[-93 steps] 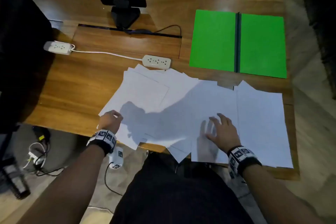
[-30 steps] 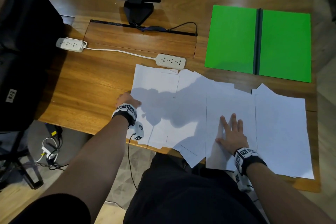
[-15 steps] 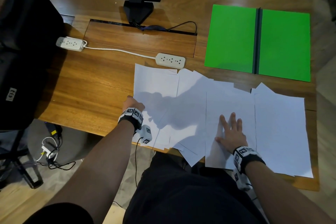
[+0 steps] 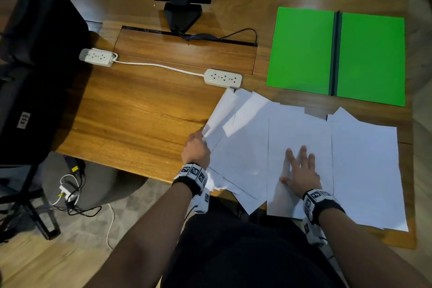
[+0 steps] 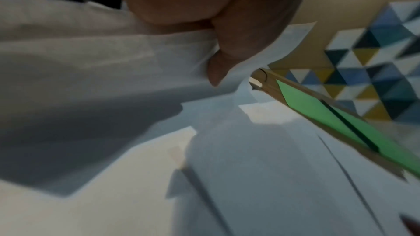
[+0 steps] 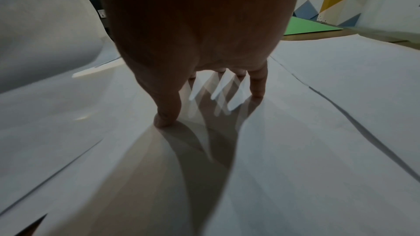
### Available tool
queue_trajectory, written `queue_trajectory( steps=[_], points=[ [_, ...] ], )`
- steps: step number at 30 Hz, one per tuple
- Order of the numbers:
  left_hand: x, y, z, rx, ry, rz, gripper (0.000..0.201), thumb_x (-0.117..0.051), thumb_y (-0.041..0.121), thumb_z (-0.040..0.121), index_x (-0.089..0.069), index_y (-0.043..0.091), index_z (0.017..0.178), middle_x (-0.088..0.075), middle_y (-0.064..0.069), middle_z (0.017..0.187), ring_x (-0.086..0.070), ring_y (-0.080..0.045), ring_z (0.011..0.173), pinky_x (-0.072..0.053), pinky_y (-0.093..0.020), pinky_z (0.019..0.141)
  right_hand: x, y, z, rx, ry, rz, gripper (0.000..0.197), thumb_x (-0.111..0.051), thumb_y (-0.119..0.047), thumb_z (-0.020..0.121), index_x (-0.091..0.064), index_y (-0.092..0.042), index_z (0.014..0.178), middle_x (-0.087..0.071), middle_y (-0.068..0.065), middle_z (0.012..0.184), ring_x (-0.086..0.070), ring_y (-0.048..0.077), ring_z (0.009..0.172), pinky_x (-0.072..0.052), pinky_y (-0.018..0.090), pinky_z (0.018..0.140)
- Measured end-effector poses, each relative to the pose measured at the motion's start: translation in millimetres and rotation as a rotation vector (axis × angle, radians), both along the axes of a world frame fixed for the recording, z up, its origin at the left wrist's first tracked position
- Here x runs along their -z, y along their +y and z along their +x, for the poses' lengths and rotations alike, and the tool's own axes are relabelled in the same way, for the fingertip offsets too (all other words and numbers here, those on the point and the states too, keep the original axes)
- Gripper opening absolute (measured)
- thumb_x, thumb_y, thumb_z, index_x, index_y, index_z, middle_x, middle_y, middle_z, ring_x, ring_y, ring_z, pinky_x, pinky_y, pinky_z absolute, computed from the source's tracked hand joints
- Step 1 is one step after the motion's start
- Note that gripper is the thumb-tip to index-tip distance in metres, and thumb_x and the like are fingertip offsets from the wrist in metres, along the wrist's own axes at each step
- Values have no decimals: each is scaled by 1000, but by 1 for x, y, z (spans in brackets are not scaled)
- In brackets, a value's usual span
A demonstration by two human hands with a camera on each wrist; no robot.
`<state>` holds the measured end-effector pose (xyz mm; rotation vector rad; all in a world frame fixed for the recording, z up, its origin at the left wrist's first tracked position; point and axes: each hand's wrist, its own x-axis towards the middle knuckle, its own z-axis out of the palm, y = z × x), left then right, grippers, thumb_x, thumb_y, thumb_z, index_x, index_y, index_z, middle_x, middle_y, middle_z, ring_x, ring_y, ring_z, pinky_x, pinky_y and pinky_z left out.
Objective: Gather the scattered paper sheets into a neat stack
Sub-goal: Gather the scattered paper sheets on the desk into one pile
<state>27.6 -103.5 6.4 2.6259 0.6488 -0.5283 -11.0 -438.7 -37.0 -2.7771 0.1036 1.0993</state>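
Several white paper sheets lie overlapped along the near edge of the wooden desk. My left hand grips the left edges of the leftmost sheets, which stand lifted and curled toward the right. In the left wrist view the thumb pinches these sheets. My right hand rests flat on the middle sheet with fingers spread. The right wrist view shows its fingertips pressing the paper.
A green open folder lies at the far right. Two white power strips joined by a cable sit behind the sheets, and a black monitor stand beyond. A dark chair is at the left. Some sheets overhang the desk's near edge.
My left hand has slid right, pushing and lifting the leftmost sheets over toward the middle pile, baring more desk on the left. The right hand has stayed pressed on the middle sheet.
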Motion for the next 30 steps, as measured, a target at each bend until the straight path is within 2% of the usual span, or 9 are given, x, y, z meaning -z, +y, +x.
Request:
queue_trajectory(
  steps=[2,9,12,14,18,22,24,27,30],
  points=[
    [-3,11,9,-89,18,-39,30,-51,17,100,-49,10,130,-68,-15,114,-68,-36,99,-54,-41,71,2,-1,-1,-9,-8,-10,101,-62,-47,96,15,-37,160,36,6,165,16,42,156,-37,65,112],
    [3,89,39,-367,101,-208,38,-78,19,85,-70,4,119,-72,-13,125,-68,-31,113,-51,-29,85,2,-2,-1,2,-25,23,101,-64,-47,94,13,-39,160,34,4,166,17,41,156,-36,66,112],
    [18,115,30,-523,78,-384,50,-87,15,77,-68,3,121,-71,-15,125,-68,-35,111,-55,-45,96,1,0,0,11,-21,26,101,-64,-46,94,12,-38,160,34,4,166,17,41,156,-35,66,113],
    [29,120,24,-569,114,-467,62,-85,18,79,-61,3,133,-65,-18,135,-63,-40,120,-50,-52,102,0,1,1,11,-13,24,101,-64,-45,95,12,-38,160,34,5,166,17,41,156,-34,66,113],
    [41,111,19,-592,262,-469,69,-55,42,101,-38,-3,151,-43,-23,155,-43,-40,140,-35,-42,111,1,1,2,24,-23,27,99,-65,-43,94,8,-35,161,31,8,167,14,44,156,-38,64,112],
    [58,124,19,-626,70,-429,54,-75,29,89,-58,3,134,-64,-16,134,-63,-36,115,-50,-44,97,-2,5,1,8,-38,41,93,-64,-40,96,0,-32,162,23,9,169,10,43,157,-40,61,112],
    [72,133,17,-636,24,-421,49,-81,24,83,-65,4,124,-71,-14,123,-67,-35,106,-53,-44,93,-7,4,2,25,-101,87,82,-63,-38,96,-14,-30,161,6,7,172,-3,39,157,-41,59,112],
    [64,122,18,-587,102,-425,62,-79,33,84,-57,3,134,-64,-17,134,-62,-40,118,-49,-46,100,-13,-20,9,175,-318,126,66,-63,-36,94,-38,-24,154,-26,8,166,-32,35,148,-41,54,112],
    [69,120,20,-551,188,-448,68,-65,37,96,-42,0,148,-51,-18,147,-50,-43,133,-40,-46,109,-13,-72,15,570,-387,-66,74,-64,-44,92,-36,-17,155,-24,14,167,-29,39,150,-30,59,118]
  ],
)
